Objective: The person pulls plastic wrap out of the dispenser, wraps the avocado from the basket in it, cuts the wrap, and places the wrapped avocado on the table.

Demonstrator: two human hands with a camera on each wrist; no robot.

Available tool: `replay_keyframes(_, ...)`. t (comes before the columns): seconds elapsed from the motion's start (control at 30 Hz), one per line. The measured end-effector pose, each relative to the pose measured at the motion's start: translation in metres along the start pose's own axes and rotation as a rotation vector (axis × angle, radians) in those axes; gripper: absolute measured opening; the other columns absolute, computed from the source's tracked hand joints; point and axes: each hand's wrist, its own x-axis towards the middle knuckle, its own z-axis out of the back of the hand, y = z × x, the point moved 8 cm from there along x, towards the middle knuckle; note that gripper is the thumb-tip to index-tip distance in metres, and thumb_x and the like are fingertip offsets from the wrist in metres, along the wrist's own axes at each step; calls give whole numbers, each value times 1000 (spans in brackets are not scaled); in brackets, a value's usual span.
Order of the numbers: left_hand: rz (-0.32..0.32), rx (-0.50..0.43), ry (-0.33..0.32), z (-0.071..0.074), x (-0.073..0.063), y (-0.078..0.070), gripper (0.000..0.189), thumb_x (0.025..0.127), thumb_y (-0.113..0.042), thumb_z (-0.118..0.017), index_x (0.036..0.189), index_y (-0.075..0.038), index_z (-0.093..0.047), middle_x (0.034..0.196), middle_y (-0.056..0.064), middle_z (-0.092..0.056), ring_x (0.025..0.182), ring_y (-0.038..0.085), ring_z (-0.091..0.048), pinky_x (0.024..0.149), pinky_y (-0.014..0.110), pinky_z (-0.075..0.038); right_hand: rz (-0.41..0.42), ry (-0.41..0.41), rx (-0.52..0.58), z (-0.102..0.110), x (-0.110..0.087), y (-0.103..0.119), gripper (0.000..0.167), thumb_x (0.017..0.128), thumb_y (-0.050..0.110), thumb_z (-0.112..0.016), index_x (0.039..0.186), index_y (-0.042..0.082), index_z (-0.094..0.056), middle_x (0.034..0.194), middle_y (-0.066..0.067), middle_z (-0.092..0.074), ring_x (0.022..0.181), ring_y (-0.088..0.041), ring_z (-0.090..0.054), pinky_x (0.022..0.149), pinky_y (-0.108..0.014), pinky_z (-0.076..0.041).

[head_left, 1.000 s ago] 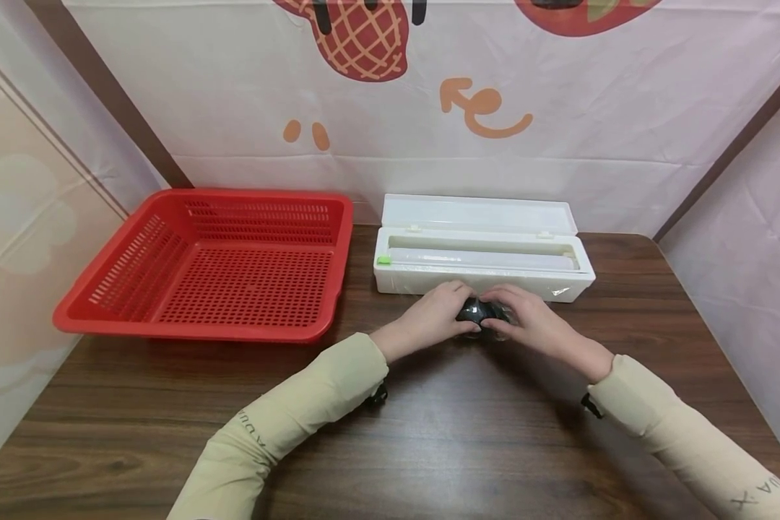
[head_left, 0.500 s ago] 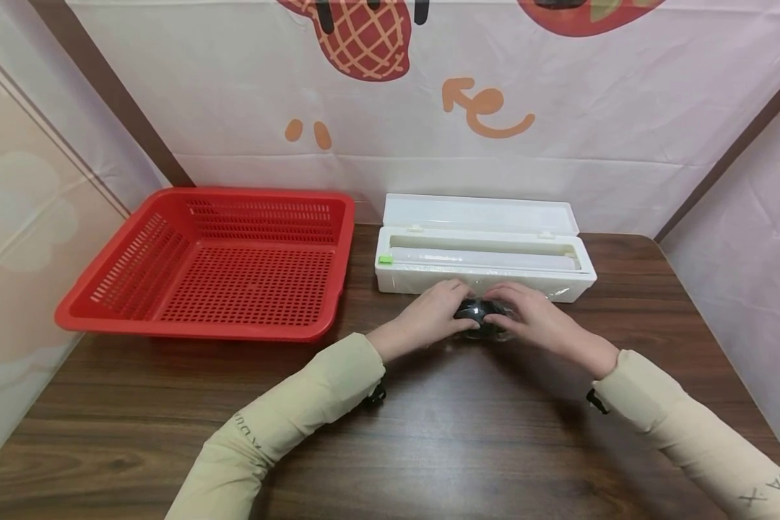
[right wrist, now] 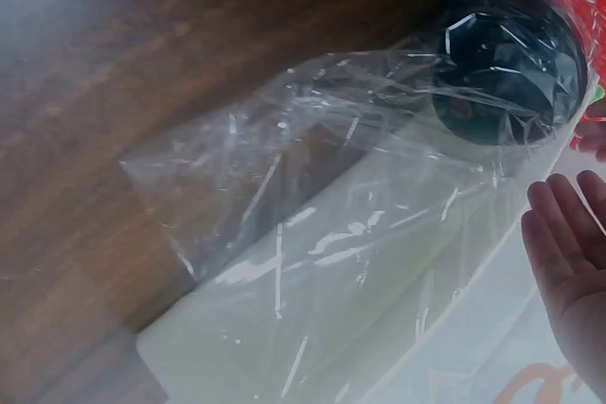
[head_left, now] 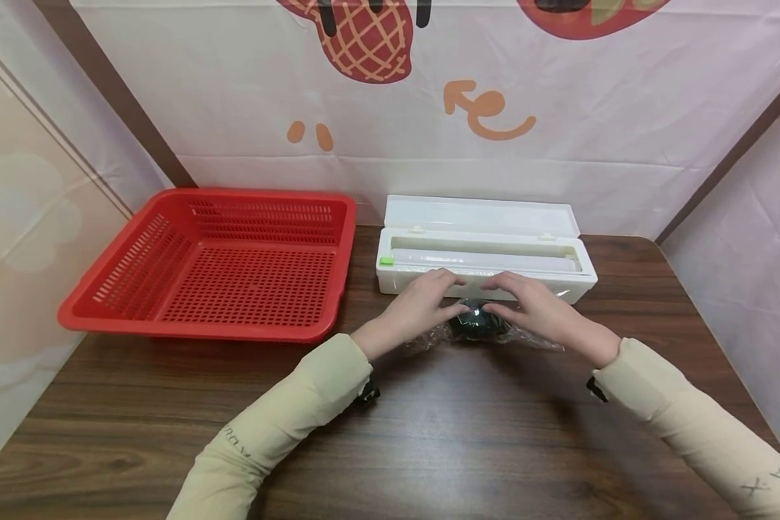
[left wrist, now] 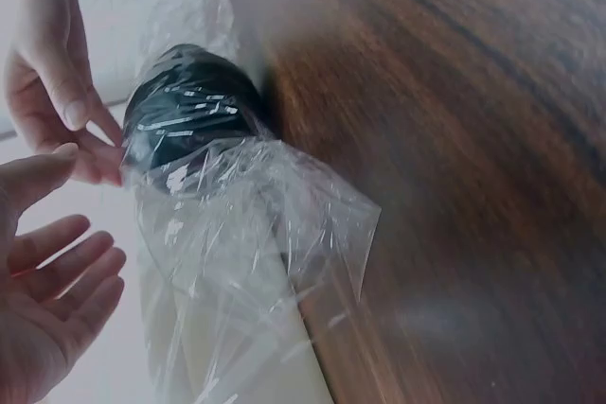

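A dark green-black, glossy rounded thing sits on the table in front of the white box, wrapped in clear cling film. Loose film spreads out to both sides of it. My left hand hovers at its left side, fingers relaxed and spread, holding nothing. On the other side my right hand is held the same way, thumb tip right at the top of the wrapped thing. In the left wrist view, the right hand's fingertips overlap the wrapped thing's edge.
Behind the hands stands a long white cling film box, its lid raised, with a film roll inside and a green slider on its edge. A red slotted basket stands at the left on the wooden table.
Both hands have let go of the wrapped thing and lifted slightly apart, the left one moving leftward. More of the dark thing and the loose film at its sides now shows.
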Motion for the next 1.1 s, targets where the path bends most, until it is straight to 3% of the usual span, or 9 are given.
replay_keyframes(0.3, -28, -97, -252, 26, -10, 10, 35, 83, -12, -66, 114, 0, -56, 113, 11, -58, 110, 23, -50, 98, 29, -37, 3, -4, -22, 6, 14, 4, 32, 82, 15, -67, 109, 1, -59, 106, -12, -63, 100, -26, -59, 86, -41, -46)
replay_keyframes(0.5, 24, -66, -387, 39, -17, 22, 42, 80, -11, -69, 116, 2, -54, 115, 12, -57, 111, 24, -50, 99, 31, -35, -22, 0, -32, 10, 22, 5, 33, 83, 15, -66, 112, -1, -58, 109, -15, -62, 104, -29, -57, 90, -42, -44)
replay_keyframes(0.73, 123, -24, -450, 43, -23, 35, 56, 78, -12, -71, 124, 4, -44, 123, 16, -50, 114, 28, -43, 101, 33, -33, -35, 6, -15, 14, 33, 9, 36, 84, 17, -65, 115, -1, -57, 113, -15, -61, 108, -29, -55, 94, -41, -41)
replay_keyframes(1.1, 392, -17, -483, 41, -33, 62, 69, 81, -20, -69, 133, 6, -32, 137, 19, -35, 129, 31, -27, 109, 36, -20, -14, 12, -22, 16, 45, 13, 36, 85, 18, -64, 115, -1, -57, 112, -16, -61, 107, -29, -55, 93, -41, -41)
